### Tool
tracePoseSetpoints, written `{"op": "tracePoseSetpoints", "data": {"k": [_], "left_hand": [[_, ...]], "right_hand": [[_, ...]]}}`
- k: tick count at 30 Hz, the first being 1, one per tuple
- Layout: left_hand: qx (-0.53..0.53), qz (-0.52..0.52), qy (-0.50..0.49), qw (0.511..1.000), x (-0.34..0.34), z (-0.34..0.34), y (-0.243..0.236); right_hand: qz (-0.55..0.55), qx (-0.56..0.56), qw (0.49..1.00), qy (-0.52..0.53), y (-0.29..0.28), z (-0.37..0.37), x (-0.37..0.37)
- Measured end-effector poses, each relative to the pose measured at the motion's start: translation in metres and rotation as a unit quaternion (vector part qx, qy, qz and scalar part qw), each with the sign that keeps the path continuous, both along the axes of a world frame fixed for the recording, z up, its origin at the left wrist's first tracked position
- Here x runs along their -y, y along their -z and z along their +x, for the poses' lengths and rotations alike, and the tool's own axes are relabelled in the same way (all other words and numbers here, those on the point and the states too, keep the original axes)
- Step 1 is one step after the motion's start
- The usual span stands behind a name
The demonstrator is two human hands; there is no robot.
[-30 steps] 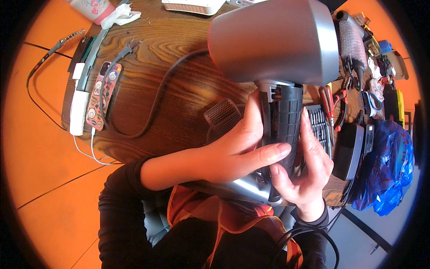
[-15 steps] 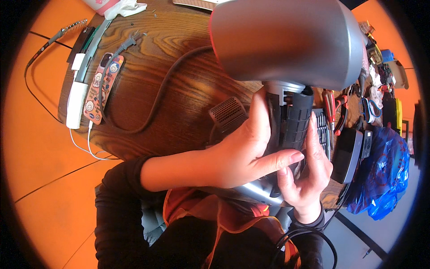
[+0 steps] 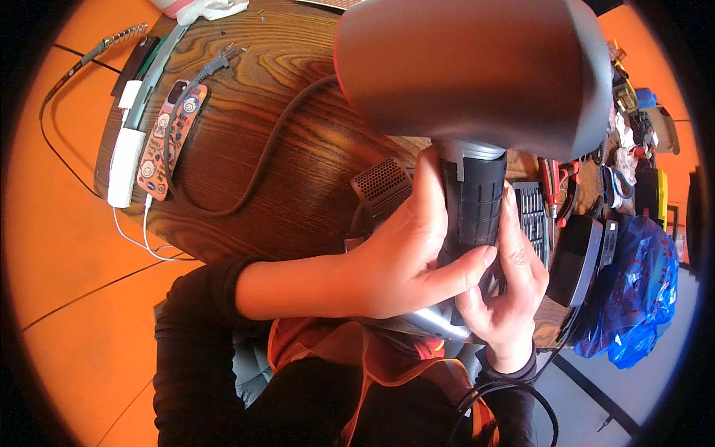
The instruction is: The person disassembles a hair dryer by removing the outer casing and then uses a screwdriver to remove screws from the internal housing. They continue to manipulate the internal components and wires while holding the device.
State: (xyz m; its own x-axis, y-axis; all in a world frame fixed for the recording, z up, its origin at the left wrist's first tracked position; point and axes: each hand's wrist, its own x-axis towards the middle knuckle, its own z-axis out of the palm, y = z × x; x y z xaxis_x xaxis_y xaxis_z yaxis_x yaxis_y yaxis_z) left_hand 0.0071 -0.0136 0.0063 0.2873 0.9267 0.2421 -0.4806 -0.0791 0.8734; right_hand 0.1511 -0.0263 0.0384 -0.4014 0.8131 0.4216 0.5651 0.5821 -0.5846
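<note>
Grey hairdryer (image 3: 473,78), barrel (image 3: 521,67) crosswise, handle (image 3: 480,200) downward

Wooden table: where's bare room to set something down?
Bare wood lies between the phone and the curving grey cord, and between that cord and the perforated piece. The right side is crowded: screwdriver, bit set, black box.
</note>
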Motion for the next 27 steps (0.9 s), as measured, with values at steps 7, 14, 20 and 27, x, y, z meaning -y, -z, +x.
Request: {"op": "tracePoseSetpoints", "data": {"k": [7, 14, 20, 27], "left_hand": [[0.076, -0.078, 0.059, 0.992, -0.007, -0.005, -0.005], [0.110, -0.090, 0.101, 0.985, -0.011, -0.007, -0.011], [0.046, -0.099, 0.083, 0.991, -0.021, -0.020, -0.018], [-0.114, -0.093, 0.093, 0.985, -0.035, -0.033, -0.024]], "right_hand": [[-0.055, -0.050, 0.997, -0.036, 0.003, 0.002, -0.003], [-0.320, -0.416, 0.851, -0.005, 0.003, -0.004, 0.011], [-0.473, -0.351, 0.801, -0.106, -0.002, 0.000, 0.007], [-0.355, -0.320, 0.875, -0.069, -0.008, 0.005, 0.003]]}}
